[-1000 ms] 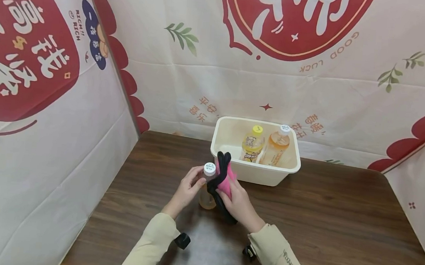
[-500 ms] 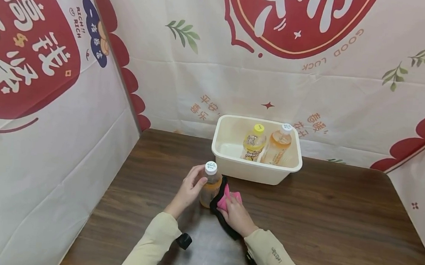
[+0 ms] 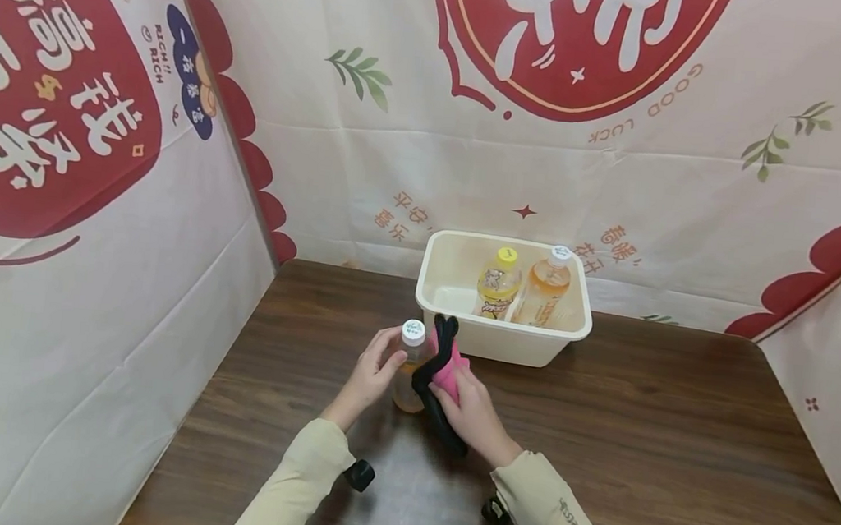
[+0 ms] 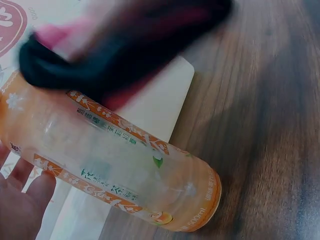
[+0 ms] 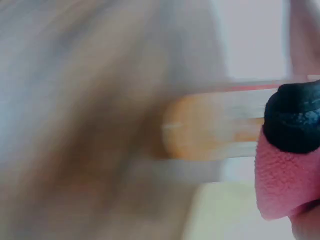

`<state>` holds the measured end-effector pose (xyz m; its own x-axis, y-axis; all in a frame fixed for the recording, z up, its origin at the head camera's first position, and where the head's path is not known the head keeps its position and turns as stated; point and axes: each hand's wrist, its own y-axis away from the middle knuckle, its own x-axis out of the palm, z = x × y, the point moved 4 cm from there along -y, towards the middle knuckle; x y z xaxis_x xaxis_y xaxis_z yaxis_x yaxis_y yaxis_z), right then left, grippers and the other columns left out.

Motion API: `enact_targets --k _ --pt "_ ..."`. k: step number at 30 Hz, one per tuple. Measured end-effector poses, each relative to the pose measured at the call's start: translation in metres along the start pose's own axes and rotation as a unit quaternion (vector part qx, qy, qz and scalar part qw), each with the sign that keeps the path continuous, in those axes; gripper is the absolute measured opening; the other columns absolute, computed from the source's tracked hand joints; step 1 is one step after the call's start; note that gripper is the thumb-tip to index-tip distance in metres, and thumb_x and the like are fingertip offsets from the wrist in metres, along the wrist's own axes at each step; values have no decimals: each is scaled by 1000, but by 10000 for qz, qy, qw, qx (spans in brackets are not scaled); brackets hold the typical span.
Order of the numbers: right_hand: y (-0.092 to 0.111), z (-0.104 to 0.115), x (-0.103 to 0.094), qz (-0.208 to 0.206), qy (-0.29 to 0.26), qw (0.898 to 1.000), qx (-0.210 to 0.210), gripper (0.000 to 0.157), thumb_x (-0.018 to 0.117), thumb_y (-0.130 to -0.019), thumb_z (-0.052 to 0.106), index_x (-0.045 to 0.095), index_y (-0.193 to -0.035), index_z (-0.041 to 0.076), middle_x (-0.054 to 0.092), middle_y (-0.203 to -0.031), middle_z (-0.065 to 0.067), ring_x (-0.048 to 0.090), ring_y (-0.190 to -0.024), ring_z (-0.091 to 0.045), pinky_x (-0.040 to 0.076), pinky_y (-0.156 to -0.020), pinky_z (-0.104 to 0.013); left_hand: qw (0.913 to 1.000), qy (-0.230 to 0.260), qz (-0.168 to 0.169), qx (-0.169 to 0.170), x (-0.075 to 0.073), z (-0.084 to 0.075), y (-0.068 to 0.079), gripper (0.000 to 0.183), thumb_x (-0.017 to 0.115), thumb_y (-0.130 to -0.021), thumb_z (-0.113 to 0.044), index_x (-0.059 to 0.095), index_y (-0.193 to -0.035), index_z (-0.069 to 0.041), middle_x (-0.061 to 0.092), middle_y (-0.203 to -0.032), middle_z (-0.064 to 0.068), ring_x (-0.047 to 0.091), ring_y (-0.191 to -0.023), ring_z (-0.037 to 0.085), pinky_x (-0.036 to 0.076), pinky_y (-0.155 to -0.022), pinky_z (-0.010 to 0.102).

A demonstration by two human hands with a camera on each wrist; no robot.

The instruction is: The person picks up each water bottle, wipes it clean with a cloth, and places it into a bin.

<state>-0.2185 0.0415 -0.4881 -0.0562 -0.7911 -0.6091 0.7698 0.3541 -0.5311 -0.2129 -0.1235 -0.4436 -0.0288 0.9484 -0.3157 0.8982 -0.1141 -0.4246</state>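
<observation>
In the head view a clear plastic drink bottle (image 3: 407, 385) with a white cap and orange label print stands upright on the table. My left hand (image 3: 369, 380) grips its upper part from the left, thumb and fingers around it. My right hand (image 3: 475, 413) holds a folded pink cloth with a black edge (image 3: 450, 374) at the bottle's right side. In the left wrist view the blurred cloth (image 4: 125, 60) passes in front of the bottle's upper side (image 4: 110, 145). The right wrist view has the cloth (image 5: 282, 175) beside the bottle (image 5: 200, 127); whether they touch cannot be told.
A cream plastic basin (image 3: 492, 342) sits behind the hands, near the back edge of the dark wood table (image 3: 673, 447). Inside it stand a yellow-capped bottle (image 3: 497, 289) and a white-capped bottle (image 3: 542, 293). Printed cloth walls (image 3: 369, 160) rise at the back and sides.
My right hand and the cloth went down along the bottle, then came back up, with the cloth's black edge raised again. The left hand and bottle stay in place.
</observation>
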Motion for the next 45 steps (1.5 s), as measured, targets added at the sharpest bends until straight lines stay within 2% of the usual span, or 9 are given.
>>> enact_targets --k 10,14,17,22,26,33,37,41,45 --pt "-33 25 -22 511 441 9976 -166 51 67 -82 20 50 -127 1 61 -110 -16 61 -81 -23 50 -73 -39 9999 77 -103 -27 1 2 3 30 50 -89 3 48 -118 11 49 -114 28 48 -107 38 41 -89 50" --pt "-25 14 -12 366 297 9988 -152 46 68 -81 17 53 -122 0 59 -115 -18 62 -90 -26 49 -79 -41 9998 77 -164 -51 1 0 4 30 51 -88 5 48 -117 12 49 -113 28 48 -104 38 40 -90 51" --pt "-12 -1 0 414 152 9990 -27 35 69 -80 14 58 -110 -1 63 -102 -15 62 -85 -23 51 -74 -38 9997 128 -145 -139 2 0 5 31 50 -89 4 46 -118 11 49 -113 27 48 -105 38 40 -91 50" --pt "12 -32 26 1281 738 9883 367 32 67 -82 21 56 -103 0 60 -84 -7 59 -73 -18 49 -64 -34 9997 130 -190 -73 3 -2 6 31 50 -89 5 46 -118 12 49 -113 27 49 -106 36 40 -92 47" --pt "25 -48 40 1647 1226 9782 307 44 67 -82 24 54 -112 -5 60 -98 -15 61 -88 -25 50 -76 -39 9998 123 -143 -52 3 -3 6 31 50 -88 5 46 -119 12 49 -114 27 48 -108 37 39 -93 47" --pt "26 -54 44 1303 1102 9851 -190 39 63 -85 30 57 -104 -3 59 -98 -19 60 -87 -29 50 -73 -43 9996 196 -71 -189 1 1 2 32 49 -90 2 45 -120 10 47 -117 27 46 -112 41 36 -95 51" --pt "25 -53 40 1301 807 9882 -41 33 59 -87 32 58 -97 1 60 -92 -14 59 -81 -25 50 -70 -41 9995 228 -5 -240 3 4 1 33 49 -90 1 44 -121 10 47 -118 27 45 -113 41 35 -96 51" --pt "15 -39 25 1142 372 9922 327 20 64 -85 24 59 -89 5 57 -79 -5 53 -69 -15 46 -62 -31 9995 242 26 -206 3 5 1 33 48 -91 1 44 -122 10 47 -119 27 44 -114 41 36 -96 51" --pt "-7 -10 -1 598 60 9981 118 17 68 -81 13 62 -94 3 58 -78 -4 52 -67 -12 45 -59 -28 9993 342 -4 -149 2 5 1 32 48 -90 2 44 -121 11 46 -118 28 45 -114 41 35 -96 51"
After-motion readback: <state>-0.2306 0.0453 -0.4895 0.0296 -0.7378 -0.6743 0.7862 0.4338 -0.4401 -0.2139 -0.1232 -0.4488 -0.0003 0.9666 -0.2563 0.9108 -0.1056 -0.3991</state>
